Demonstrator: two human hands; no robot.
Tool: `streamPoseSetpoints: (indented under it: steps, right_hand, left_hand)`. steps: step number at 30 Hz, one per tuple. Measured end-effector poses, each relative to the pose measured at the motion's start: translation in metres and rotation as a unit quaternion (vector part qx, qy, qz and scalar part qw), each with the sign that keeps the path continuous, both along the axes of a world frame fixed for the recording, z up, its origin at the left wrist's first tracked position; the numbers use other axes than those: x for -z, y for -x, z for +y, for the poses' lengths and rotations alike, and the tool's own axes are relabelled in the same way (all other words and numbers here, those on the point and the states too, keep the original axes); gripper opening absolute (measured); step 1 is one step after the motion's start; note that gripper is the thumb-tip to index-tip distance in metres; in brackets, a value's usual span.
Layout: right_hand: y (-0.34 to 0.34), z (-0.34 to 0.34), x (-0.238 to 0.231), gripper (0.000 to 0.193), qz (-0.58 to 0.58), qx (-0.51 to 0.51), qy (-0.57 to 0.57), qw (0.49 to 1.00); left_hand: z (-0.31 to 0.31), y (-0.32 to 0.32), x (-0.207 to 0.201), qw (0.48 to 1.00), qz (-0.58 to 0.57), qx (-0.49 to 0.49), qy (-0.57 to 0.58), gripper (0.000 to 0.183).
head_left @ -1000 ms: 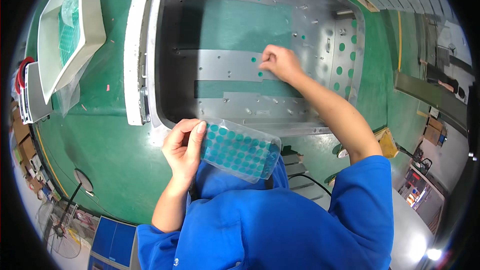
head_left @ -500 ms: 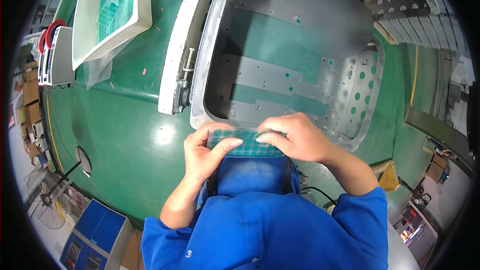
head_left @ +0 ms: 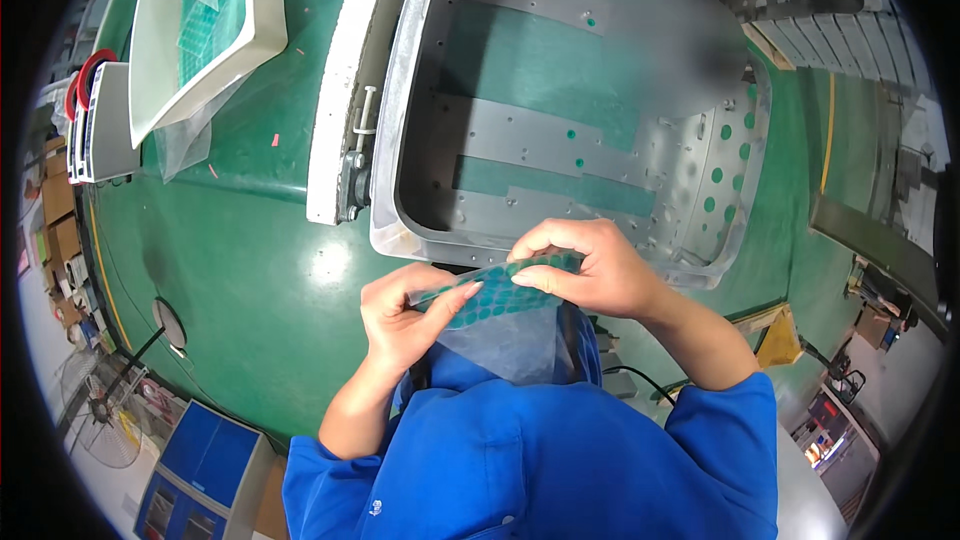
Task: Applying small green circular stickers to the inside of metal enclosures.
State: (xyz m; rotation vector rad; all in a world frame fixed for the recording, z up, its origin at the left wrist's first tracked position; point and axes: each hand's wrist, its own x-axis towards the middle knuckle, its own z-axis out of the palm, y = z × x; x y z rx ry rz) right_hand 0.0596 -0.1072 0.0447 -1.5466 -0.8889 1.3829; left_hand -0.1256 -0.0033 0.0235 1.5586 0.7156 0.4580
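Observation:
A clear sheet of round green stickers (head_left: 482, 312) is bent between my two hands, just in front of my body. My left hand (head_left: 405, 312) pinches its left end between thumb and fingers. At the upper right edge, my right hand (head_left: 590, 265) grips it, the thumb lying across the dots. The sheet's lower part hangs as a bare translucent film (head_left: 515, 345). Right beyond my hands stands a large grey metal housing (head_left: 385, 225), open toward me, with drilled holes in its panels; several of them show green. A dark blur hides its upper right part.
At the upper left, a cream bin (head_left: 265, 15) holds more green sticker sheets (head_left: 212, 25). Beside the housing runs a white beam (head_left: 335, 90) with a bolt. Tape rolls (head_left: 92, 75) sit at the far left. A blue cabinet (head_left: 205, 455) and a fan (head_left: 105, 410) stand lower left.
The sticker sheet has tilted and bent, its right end rising, and its bare lower film has come into sight. Both hands keep their pinch. The whole view has shifted slightly.

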Motion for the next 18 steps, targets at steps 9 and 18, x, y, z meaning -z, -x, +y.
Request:
streamPoseSetpoints:
  steps: [9, 18]
  right_hand:
    - [0.000, -0.006, 0.006, 0.014, -0.079, 0.028, -0.053, 0.995]
    - [0.004, -0.007, 0.011, 0.008, -0.182, 0.020, -0.117, 0.976]
  left_hand:
    - [-0.001, -0.006, -0.001, 1.000, 0.009, 0.007, -0.028, 0.014]
    - [-0.002, -0.010, 0.002, 0.999, 0.009, 0.032, 0.014, 0.009]
